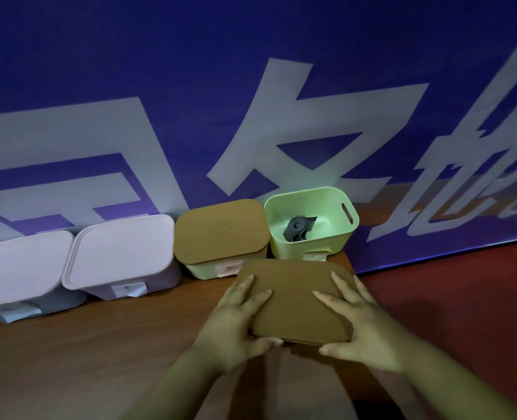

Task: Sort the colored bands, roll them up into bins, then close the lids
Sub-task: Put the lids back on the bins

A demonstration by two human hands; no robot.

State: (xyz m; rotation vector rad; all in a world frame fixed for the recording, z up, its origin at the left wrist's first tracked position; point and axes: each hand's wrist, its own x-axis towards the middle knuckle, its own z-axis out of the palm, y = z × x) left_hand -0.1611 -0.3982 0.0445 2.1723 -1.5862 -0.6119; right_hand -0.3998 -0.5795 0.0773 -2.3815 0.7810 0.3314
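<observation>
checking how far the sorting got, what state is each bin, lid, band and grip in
leftmost bin: lid on, closed
second bin: lid on, closed
third bin: brown lid on, closed
rightmost bin: open, no lid
dark band: rolled, in the rightmost bin
loose brown lid: off, held near the rightmost bin
left grip: holds the loose brown lid's left side
right grip: holds its right side

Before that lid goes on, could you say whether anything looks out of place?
Only the dark band in the open green bin: its roll is loose, one end splaying free. Left hand and right hand grip the brown lid.
</observation>
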